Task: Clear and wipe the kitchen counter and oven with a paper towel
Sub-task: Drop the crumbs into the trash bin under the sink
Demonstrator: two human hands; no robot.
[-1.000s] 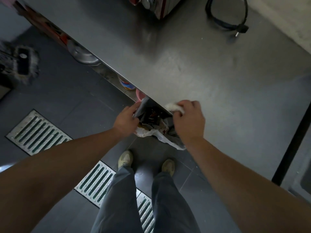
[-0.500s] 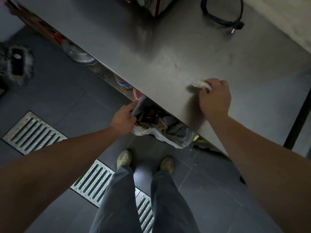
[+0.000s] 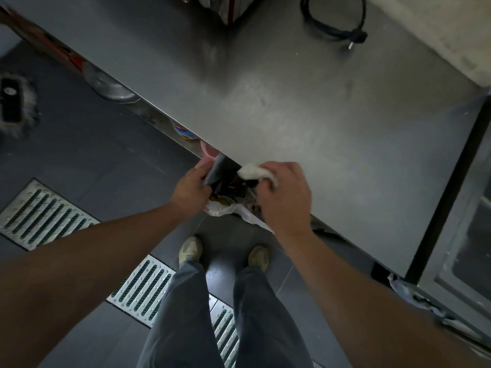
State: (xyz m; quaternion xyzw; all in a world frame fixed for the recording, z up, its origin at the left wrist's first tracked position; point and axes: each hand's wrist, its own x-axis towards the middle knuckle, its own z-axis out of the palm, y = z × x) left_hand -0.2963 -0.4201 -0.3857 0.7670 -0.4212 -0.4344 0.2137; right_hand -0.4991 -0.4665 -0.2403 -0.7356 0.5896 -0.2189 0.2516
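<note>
A: Fingers? Left to right.

B: Left hand point(image 3: 193, 191): fingers curled round the rim of the bag point(image 3: 225, 209), pinching it, holding the mouth up just below the counter point(image 3: 305, 115) edge. Right hand point(image 3: 285, 193): fingers curled tight on the towel point(image 3: 253, 173), a white crumpled wad sticking out on the thumb side.

A: Where's the towel relative to the bag?

B: At the counter's front edge, over the bag's mouth. Can't tell whether it touches the steel. Bag has dark scraps inside, contents too dim to name.

A: Left of the hands?

B: Floor: a brush head point(image 3: 13, 104) far left, then a drain grate point(image 3: 45, 213) running diagonally toward the shoes point(image 3: 190, 251). Under the counter edge, a steel bowl point(image 3: 111, 86), a printed tub point(image 3: 184, 131), something pink point(image 3: 208, 152) next to the bag.

A: Right side?

B: Black cord point(image 3: 332, 25) coiled at the back of the counter, plug lying loose. Past the counter's right end, the oven point(image 3: 462, 248), grey, glass door partly in frame.
</note>
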